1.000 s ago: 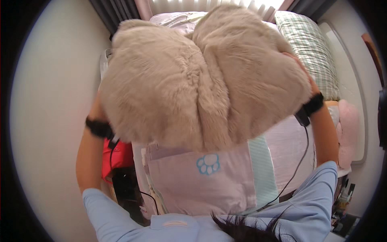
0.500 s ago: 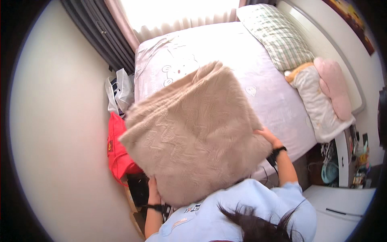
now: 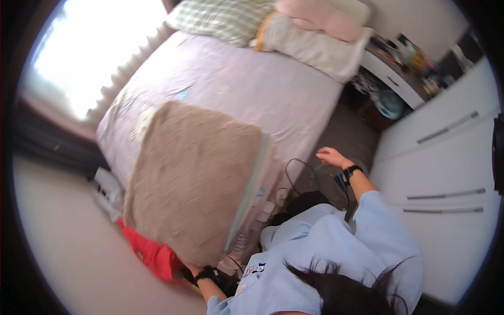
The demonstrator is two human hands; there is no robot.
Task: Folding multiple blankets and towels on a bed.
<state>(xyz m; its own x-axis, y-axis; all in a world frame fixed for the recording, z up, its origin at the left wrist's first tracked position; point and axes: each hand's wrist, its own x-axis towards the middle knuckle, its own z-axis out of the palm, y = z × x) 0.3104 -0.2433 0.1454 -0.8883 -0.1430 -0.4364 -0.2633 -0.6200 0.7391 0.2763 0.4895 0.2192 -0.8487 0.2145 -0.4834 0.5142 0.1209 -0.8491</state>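
Note:
A folded brown plush blanket [image 3: 197, 173] lies over the foot end of the bed, with a pale blue-green band along its right side. My left hand [image 3: 192, 269] is at the blanket's near corner and appears to touch it. Its fingers are mostly hidden by the blanket's edge. My right hand [image 3: 331, 156] is off the blanket, out to the right past the bed's side. It holds nothing, with its fingers loosely bent and apart. Both wrists wear black straps, and a dark cable loops near the right one.
The bed [image 3: 278, 86] carries a green checked pillow [image 3: 220, 21] and a pink cushion [image 3: 320, 18] at its head. A red bag [image 3: 152, 254] and a white bag [image 3: 107, 191] stand between bed and wall. White drawers [image 3: 436, 173] rise at the right.
The blanket, held up in both hands before, now rests on the bed. My right hand has let go and moved away to the right. The view has turned right.

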